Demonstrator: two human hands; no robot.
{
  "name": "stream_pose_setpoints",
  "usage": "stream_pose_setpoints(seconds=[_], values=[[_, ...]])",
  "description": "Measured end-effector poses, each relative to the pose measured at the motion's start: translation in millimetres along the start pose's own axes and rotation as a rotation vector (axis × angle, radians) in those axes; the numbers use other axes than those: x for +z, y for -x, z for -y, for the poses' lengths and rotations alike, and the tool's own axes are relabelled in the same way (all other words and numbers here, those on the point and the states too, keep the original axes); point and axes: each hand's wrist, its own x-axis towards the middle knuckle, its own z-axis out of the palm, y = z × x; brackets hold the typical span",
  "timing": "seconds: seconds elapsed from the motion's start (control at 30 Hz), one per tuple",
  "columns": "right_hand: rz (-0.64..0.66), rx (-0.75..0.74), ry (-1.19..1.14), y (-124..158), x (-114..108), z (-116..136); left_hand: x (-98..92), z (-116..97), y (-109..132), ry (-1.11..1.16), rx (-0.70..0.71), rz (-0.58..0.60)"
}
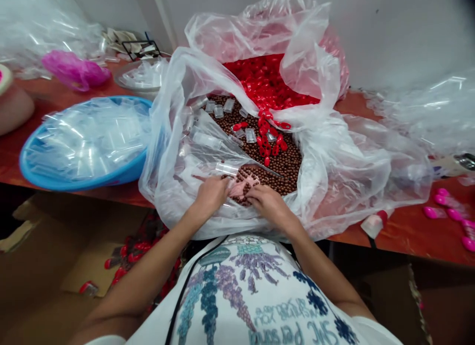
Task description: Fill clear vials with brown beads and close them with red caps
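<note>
My left hand (212,196) has its fingers curled at the left side of a pinkish surface (237,187) strewn with small brown balls. Just above those fingers lies a clear plastic tube (227,169); whether they grip it is hard to see. My right hand (270,202) is closed at the right side of the same pinkish patch, fingertips down among the balls. Both hands are inside the near edge of a large clear plastic bag (168,137). Brown balls (284,162) fill it, with red caps (264,137) and short clear containers (229,106) on top.
A blue basin (27,159) of clear plastic pieces stands to the left. Behind is a bag of red caps (260,77). Pink-capped pieces (453,214) lie at the right on the red tabletop (408,231). Cardboard boxes (48,256) are below the table edge.
</note>
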Motion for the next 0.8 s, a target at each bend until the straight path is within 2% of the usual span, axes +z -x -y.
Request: stream_pose_setpoints(seconds=[0.13, 0.27, 0.47, 0.6, 0.8], values=[[-0.18, 0.117, -0.12, 43.8, -22.6, -15.4, 9.5, 0.0, -12.8, 0.051, 0.048, 0.034], [-0.324, 0.198, -0.221, 72.5, -25.0, -26.7, 11.6, -0.4, -24.7, 0.288, 0.082, 0.09], [-0.314, 0.16, -0.216, 82.6, -15.9, -34.6, 10.2, -5.3, -45.5, 0.668, 0.059, 0.299], [-0.322, 0.148, -0.219, 82.3, -15.1, -37.3, 7.0, -18.0, -59.7, 0.812, 0.052, 0.354], [-0.335, 0.125, -0.241, 83.7, -15.4, -39.3, 27.7, -45.2, -76.8, 0.918, 0.029, 0.435]])
